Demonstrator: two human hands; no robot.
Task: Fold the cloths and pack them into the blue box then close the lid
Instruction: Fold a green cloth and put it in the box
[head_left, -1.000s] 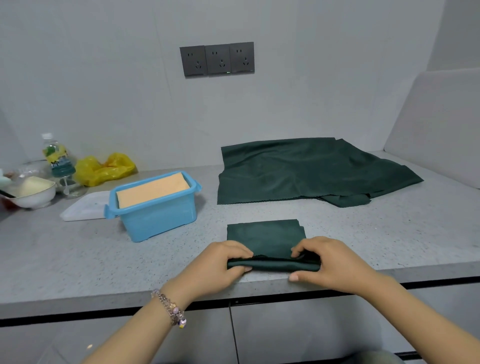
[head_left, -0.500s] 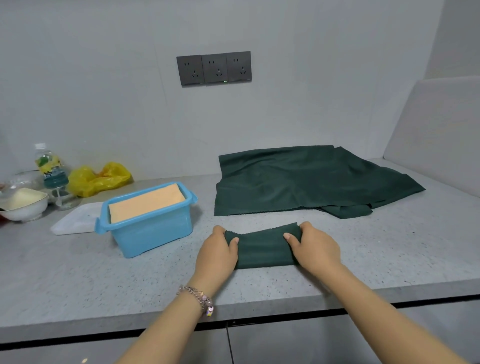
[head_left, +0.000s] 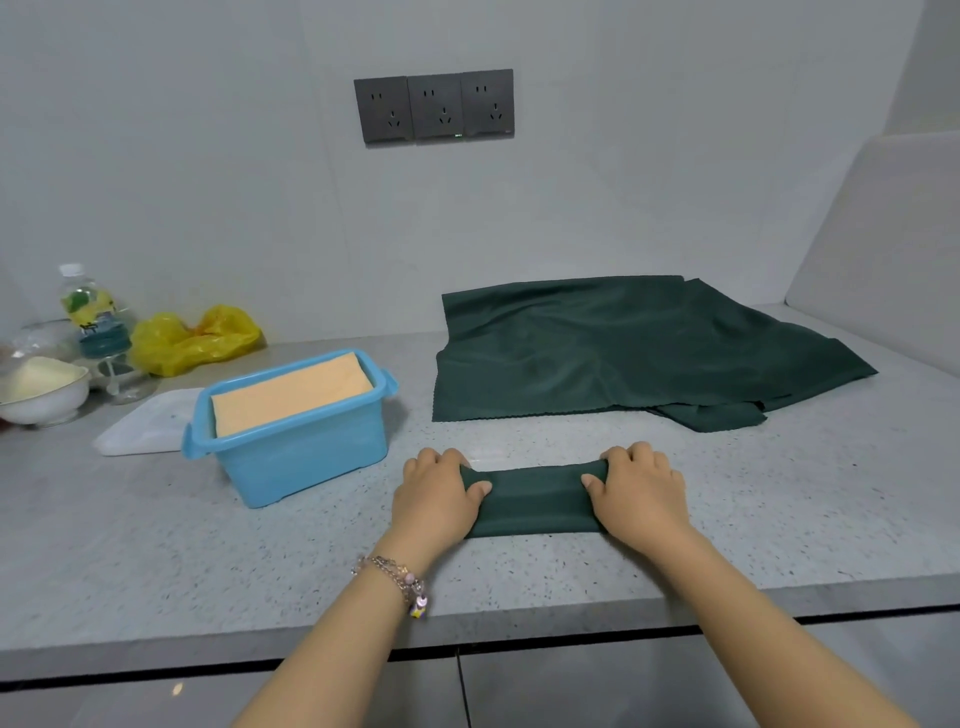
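The folding step looks all but done: the folded green cloth (head_left: 537, 500) lies flat on the counter (head_left: 779, 519), just right of the blue box (head_left: 306, 457), with the left hand (head_left: 439, 496) and the right hand (head_left: 636, 493) each gripping one end, fingers curled over the far edge and thumbs on top. The box already holds an orange cloth (head_left: 291, 395) near its rim. Next, I judge, comes lifting the bundle left into the box — without letting it unfold — while the unfolded green cloths (head_left: 623, 348) wait behind it and the white lid (head_left: 140, 428) lies beyond the box.

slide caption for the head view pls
Both hands, left hand and right hand, grip a folded dark green cloth beside the blue plastic box.
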